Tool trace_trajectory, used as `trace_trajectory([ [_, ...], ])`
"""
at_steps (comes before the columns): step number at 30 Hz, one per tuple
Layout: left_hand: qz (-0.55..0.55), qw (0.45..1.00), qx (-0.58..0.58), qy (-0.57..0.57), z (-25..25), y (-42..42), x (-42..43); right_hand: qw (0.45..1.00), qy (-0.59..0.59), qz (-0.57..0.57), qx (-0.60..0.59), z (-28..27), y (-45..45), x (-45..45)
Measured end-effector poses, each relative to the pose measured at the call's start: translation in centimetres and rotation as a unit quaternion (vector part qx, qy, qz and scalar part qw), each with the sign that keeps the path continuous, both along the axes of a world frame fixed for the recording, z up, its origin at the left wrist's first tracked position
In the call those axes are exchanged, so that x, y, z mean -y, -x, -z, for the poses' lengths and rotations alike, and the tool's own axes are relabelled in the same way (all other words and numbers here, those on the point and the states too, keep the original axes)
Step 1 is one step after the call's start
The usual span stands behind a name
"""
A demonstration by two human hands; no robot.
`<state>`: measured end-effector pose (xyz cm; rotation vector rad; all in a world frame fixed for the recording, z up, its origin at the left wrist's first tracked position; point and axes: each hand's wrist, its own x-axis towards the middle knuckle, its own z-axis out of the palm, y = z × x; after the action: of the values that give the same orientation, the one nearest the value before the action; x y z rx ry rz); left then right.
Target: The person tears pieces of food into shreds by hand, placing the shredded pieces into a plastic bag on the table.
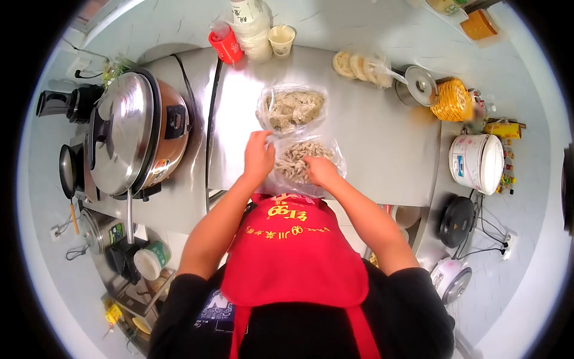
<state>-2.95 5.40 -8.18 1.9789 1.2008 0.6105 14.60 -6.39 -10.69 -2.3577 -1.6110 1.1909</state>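
Right hand [323,172] has fingertips among greyish strips [292,161] in clear plastic bag [339,160] just left of it, pinch unclear; left hand [259,155] by bag's edge, closure unclear. Expect strips soft, light; bag limp, slippery, best held by rim.

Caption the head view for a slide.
Right hand among the pale pieces in the nearer plastic bag, left hand near its edge, a second filled bag beyond on the metal counter.

- Red apron [293,263], bodyward of the right grip [321,172]: yellow "红99", "川菜".
- White cup [246,11], beyond the left grip [259,157]: apparently "现", the rest unclear.
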Motion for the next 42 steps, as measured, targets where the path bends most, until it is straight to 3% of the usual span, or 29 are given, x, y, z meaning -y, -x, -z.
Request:
trace_trajectory([
  [1, 0.001, 1.0, 0.002, 0.0, 0.5, -1.3, -1.2, 1.0, 0.0, 0.001, 0.002, 0.3, -0.3, 0.2],
  [3, 0.191, 0.973, -0.096, -0.083, 1.8, -4.0, -3.8, 1.0, 0.008, -0.003, 0.004, 1.0, -1.0, 0.3],
  [4, 0.193, 0.973, -0.093, -0.085, 3.0, -5.0, -5.0, 1.0, 0.006, 0.0, 0.008, 0.9, -1.1, 0.2],
  [6, 0.251, 0.896, -0.295, -0.216, 5.1, -6.7, -6.6, 1.0, 0.022, 0.009, 0.019, 0.7, -0.5, 0.6],
  [11, 0.218, 0.895, -0.363, -0.137, 4.3, -5.0, -8.5, 0.996, 0.033, 0.075, -0.016, -0.6, 0.5, 2.2],
  [15, 0.2, 0.924, -0.307, -0.111, 2.9, -2.8, -8.2, 0.993, 0.005, 0.108, -0.049, -1.0, -0.2, 3.1],
  [17, 0.079, 0.987, -0.131, 0.047, 2.2, -2.5, -7.6, 0.993, -0.02, 0.107, -0.049, -0.8, -0.3, 3.0],
  [21, 0.007, 0.993, -0.017, 0.116, -1.0, -2.8, -5.8, 0.982, -0.053, 0.149, -0.101, -1.2, -0.4, 2.1],
  [23, -0.025, 0.958, 0.138, 0.25, -1.0, -2.7, -4.9, 0.979, -0.074, 0.155, -0.113, -2.2, -0.5, 1.7],
  [24, -0.024, 0.958, 0.14, 0.249, -1.6, -2.5, -4.4, 0.967, -0.108, 0.179, -0.143, -2.9, -0.3, 1.4],
  [26, -0.01, 0.88, 0.218, 0.422, -4.1, -2.1, -2.7, 0.954, -0.139, 0.204, -0.171, -4.3, 0.0, 1.1],
  [28, -0.002, 0.854, 0.261, 0.45, -6.7, -2.2, -0.3, 0.878, -0.189, 0.285, -0.335, -6.1, 0.5, 0.6],
  [29, 0.005, 0.825, 0.304, 0.476, -7.6, -2.3, 0.7, 0.878, -0.189, 0.288, -0.332, -7.4, 0.8, 0.7],
  [31, 0.018, 0.82, 0.288, 0.493, -8.6, -2.1, 2.3, 0.817, -0.224, 0.329, -0.417, -11.5, 1.1, 0.7],
  [35, 0.07, 0.775, 0.354, 0.519, -10.4, -1.9, 4.7, 0.796, -0.211, 0.359, -0.439, -12.8, 0.9, 1.8],
  [36, 0.079, 0.747, 0.378, 0.541, -10.8, -1.8, 4.8, 0.756, -0.21, 0.376, -0.493, -13.0, 0.7, 2.1],
  [37, 0.088, 0.719, 0.402, 0.561, -11.0, -1.6, 5.0, 0.757, -0.209, 0.373, -0.493, -12.9, 0.4, 2.5],
  [39, 0.075, 0.73, 0.385, 0.559, -11.0, -1.4, 5.2, 0.717, -0.206, 0.379, -0.548, -12.7, 0.1, 3.2],
  [41, 0.036, 0.835, 0.28, 0.473, -10.5, -1.5, 5.6, 0.709, -0.212, 0.368, -0.563, -12.5, 0.1, 3.8],
  [42, 0.037, 0.834, 0.281, 0.473, -10.1, -1.6, 5.5, 0.706, -0.22, 0.353, -0.574, -11.9, 0.0, 4.0],
])
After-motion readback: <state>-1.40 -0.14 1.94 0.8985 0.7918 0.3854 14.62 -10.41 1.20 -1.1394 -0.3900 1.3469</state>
